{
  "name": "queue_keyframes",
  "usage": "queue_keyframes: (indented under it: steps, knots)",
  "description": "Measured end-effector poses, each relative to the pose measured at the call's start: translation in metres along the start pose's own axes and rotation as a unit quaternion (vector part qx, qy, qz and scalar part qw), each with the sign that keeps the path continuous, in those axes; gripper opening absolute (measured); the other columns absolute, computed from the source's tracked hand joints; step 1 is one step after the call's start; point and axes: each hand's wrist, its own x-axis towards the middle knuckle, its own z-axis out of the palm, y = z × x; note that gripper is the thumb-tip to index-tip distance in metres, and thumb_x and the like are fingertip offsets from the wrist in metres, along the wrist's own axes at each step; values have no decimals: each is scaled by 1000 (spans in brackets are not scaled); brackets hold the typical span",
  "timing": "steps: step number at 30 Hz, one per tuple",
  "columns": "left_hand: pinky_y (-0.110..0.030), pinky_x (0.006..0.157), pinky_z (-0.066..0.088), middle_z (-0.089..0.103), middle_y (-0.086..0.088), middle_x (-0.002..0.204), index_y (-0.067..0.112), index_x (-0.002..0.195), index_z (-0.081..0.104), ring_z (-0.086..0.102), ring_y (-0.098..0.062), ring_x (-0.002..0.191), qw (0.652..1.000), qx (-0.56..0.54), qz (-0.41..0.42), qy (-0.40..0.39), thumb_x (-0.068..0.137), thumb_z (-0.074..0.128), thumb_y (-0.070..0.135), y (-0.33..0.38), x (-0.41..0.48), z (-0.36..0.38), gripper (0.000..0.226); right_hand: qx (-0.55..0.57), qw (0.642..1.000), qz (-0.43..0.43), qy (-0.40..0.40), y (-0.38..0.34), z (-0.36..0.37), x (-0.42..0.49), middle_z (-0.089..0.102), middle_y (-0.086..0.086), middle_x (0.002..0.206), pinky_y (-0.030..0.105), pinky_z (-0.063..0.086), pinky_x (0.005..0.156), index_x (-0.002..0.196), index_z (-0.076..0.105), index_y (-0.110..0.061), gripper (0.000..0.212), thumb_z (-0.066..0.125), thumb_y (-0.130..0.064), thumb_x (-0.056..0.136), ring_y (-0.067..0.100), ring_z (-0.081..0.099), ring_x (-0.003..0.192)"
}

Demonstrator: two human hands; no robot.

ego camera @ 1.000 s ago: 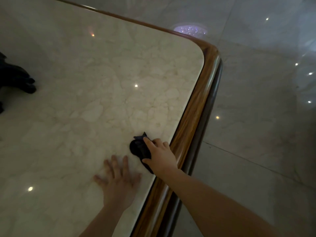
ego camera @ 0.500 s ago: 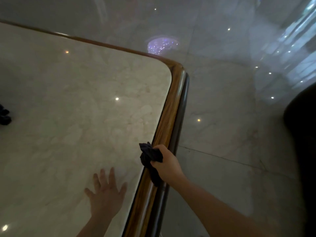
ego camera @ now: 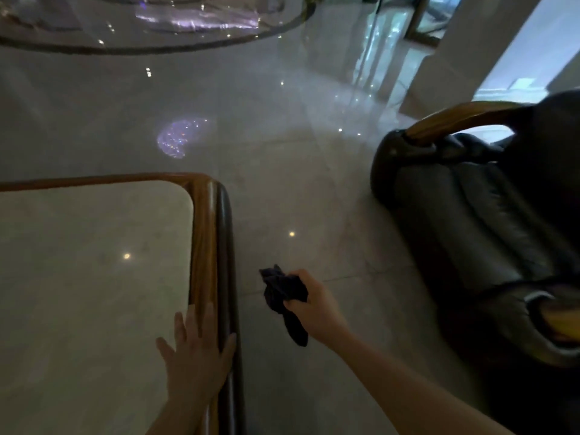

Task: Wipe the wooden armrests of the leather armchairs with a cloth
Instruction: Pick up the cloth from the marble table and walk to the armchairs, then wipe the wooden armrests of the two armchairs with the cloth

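Note:
My right hand (ego camera: 317, 304) grips a dark crumpled cloth (ego camera: 284, 296) in the air above the floor, between the table and the armchair. A dark leather armchair (ego camera: 489, 233) stands at the right. Its far wooden armrest (ego camera: 455, 119) curves along the top, and a bit of its near wooden armrest (ego camera: 561, 321) shows at the right edge. The cloth is well apart from both armrests. My left hand (ego camera: 197, 356) lies flat with fingers spread on the table's wooden rim, holding nothing.
A marble-topped table (ego camera: 94, 277) with a rounded wooden rim (ego camera: 204, 246) fills the lower left. Glossy pale floor tiles (ego camera: 298, 189) lie between table and armchair. A round inlay and glass doors lie far behind.
The view has swung right and the armchair has come into sight. My right hand has lifted the cloth off the table rim and moved it right, over the floor. My left hand slid to the rim.

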Motion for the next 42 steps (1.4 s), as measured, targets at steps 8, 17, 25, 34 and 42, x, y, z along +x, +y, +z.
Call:
queue_keyframes:
  steps: [8,17,25,34,42]
  knots:
    - [-67,111,14,15,-10,162,28,153,20,5,-32,149,997,24,75,-10,89,41,63,136,-33,-36,76,13,994,24,109,25,-142,-77,66,-9,91,28,47,69,102,61,-27,26,68,-10,84,4,61,84]
    - [-70,103,25,38,-16,148,20,143,38,26,-39,141,983,50,175,-19,85,54,61,301,-103,-30,72,38,974,93,205,106,-283,-200,63,-11,96,40,54,75,97,56,-38,24,66,-22,82,10,62,86]
    - [-76,72,44,57,-36,124,5,131,51,57,-57,108,938,64,328,-92,72,39,59,450,-169,8,81,88,924,173,329,199,-391,-318,66,-12,95,38,58,74,99,57,-44,33,64,-25,74,6,64,84]
    - [-75,101,25,34,-22,153,18,148,39,28,-46,141,877,85,467,-71,76,22,70,628,-214,53,91,108,846,224,471,291,-483,-407,67,-17,96,18,54,67,98,57,-51,41,73,-16,82,-5,64,88]
    - [-58,116,9,3,-1,164,35,154,3,-5,-24,150,829,98,534,-134,89,33,68,772,-205,140,78,114,774,283,555,402,-551,-411,70,-17,95,18,53,70,97,59,-47,41,78,-15,81,-2,66,89]
